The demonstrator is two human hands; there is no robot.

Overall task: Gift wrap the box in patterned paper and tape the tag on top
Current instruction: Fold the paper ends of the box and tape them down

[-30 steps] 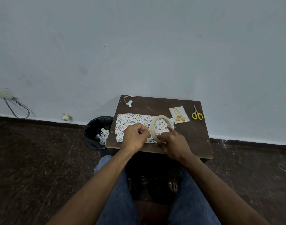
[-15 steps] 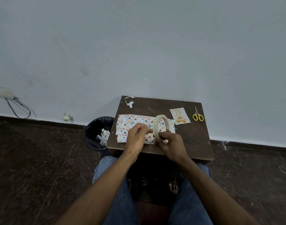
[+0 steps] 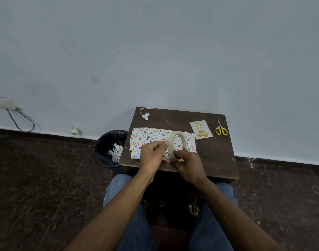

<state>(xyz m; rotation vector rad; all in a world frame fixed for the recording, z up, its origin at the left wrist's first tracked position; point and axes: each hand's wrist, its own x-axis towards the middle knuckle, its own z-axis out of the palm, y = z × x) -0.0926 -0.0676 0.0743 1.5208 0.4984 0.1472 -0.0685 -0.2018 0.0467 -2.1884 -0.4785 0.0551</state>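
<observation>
You are at the taping step: your right hand (image 3: 186, 161) has its fingers curled round the lower rim of the tape roll (image 3: 176, 144), held upright, while your left hand (image 3: 152, 154) pinches at the roll's near edge, apparently to free the tape end. Directly beyond your fingers the box in patterned paper (image 3: 147, 138) lies on the worktop (image 3: 214, 156). The tag (image 3: 201, 129) sits further off to their right, just beside the yellow scissors (image 3: 221, 128). Next you need a strip pulled and cut. The tag's gold script is too small to read.
</observation>
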